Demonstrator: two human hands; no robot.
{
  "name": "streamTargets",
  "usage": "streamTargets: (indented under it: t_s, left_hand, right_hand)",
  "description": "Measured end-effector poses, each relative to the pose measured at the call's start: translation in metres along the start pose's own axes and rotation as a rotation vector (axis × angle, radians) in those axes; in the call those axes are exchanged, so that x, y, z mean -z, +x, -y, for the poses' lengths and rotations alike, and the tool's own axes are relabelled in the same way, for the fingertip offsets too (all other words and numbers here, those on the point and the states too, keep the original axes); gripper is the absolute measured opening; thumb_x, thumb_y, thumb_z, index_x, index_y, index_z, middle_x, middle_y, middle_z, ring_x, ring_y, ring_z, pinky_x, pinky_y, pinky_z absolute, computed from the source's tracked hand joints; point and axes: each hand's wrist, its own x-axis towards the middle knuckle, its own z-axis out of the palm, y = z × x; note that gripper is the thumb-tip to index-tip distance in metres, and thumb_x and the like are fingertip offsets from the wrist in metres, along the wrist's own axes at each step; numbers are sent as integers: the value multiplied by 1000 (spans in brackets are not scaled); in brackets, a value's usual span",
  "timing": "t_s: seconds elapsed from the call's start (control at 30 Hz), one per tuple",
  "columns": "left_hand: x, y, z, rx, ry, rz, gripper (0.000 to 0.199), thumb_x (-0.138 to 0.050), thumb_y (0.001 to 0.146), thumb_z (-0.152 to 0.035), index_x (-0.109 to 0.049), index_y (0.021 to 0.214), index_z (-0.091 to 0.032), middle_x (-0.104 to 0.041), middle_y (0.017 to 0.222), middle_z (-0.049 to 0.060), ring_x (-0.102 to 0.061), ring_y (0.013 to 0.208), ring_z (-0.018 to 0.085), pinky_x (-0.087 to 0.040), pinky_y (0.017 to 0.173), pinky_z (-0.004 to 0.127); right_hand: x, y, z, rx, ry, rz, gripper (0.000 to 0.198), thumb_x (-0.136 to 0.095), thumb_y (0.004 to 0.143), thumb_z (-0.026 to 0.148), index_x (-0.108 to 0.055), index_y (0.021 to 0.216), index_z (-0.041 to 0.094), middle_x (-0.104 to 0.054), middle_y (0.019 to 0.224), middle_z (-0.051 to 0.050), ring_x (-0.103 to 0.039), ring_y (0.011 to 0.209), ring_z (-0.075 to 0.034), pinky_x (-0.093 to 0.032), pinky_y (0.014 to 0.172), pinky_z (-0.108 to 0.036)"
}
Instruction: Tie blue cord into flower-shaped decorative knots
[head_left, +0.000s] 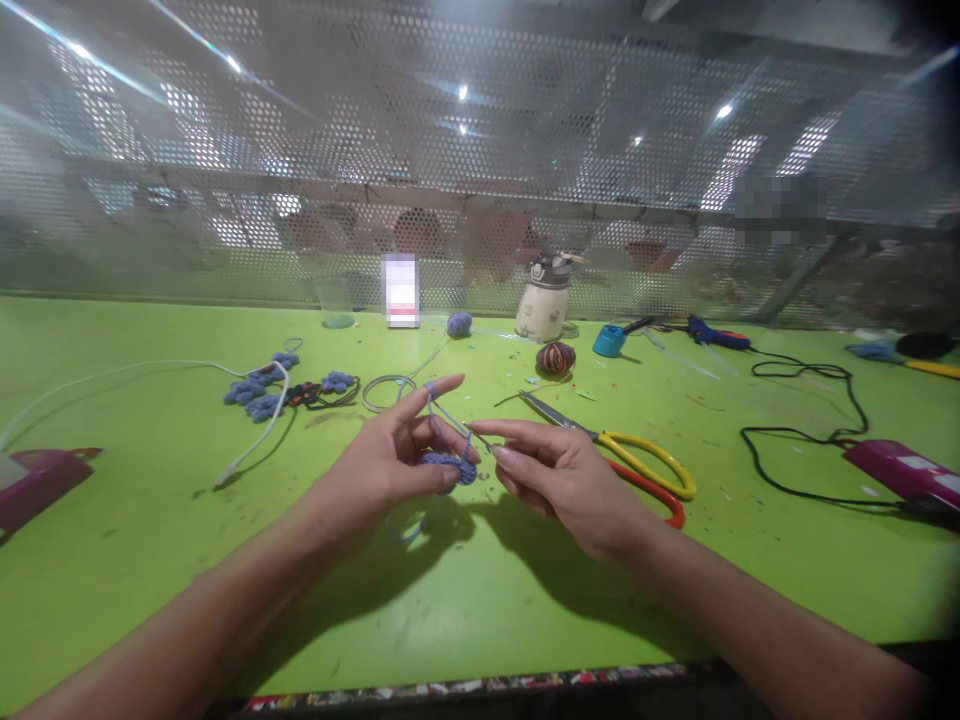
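Note:
Between thumb and fingers, my left hand [409, 440] pinches a small blue-purple crochet piece [450, 467]. Yarn of the same colour loops over its raised index finger and runs down to the piece. My right hand [551, 470] closes its thumb and index finger on a thin crochet hook [480, 437], whose tip is at the yarn by the piece. A ball of blue-purple yarn [459, 324] lies behind the hands, with a strand leading toward the left hand. Scissors [600, 437] with yellow and orange handles lie behind my right hand, partly hidden by it.
Finished-looking blue crochet pieces [259, 390] and a white cable [277, 410] lie left on the green table [360, 640]. At the back stand a lit phone [401, 290] and a pale jar [543, 305]. A multicoloured yarn ball [556, 358], glue gun [718, 335] and magenta power strip [904, 470] are rightward.

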Motion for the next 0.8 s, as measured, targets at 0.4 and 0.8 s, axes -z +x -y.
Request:
streamTargets:
  t_s: [0.4, 0.8]
  left_hand:
    - [-1, 0, -3, 98, -15, -34, 89, -75, 70, -8, -34, 148, -22, -69, 85, 2, -63, 80, 17, -44, 73, 31]
    - [-7, -1, -8, 78, -49, -127, 63, -68, 71, -12, -55, 133, -14, -66, 83, 3, -58, 80, 18, -42, 72, 33]
  right_hand:
    - [0, 2, 0, -56, 16, -40, 38, -62, 85, 22, -69, 121, 12, -43, 53, 6, -31, 45, -6, -21, 43, -22]
    - [1, 1, -1, -29, 24, -44, 35, -61, 86, 22, -70, 118, 14, -47, 57, 5, -35, 46, -6, -24, 44, -22]
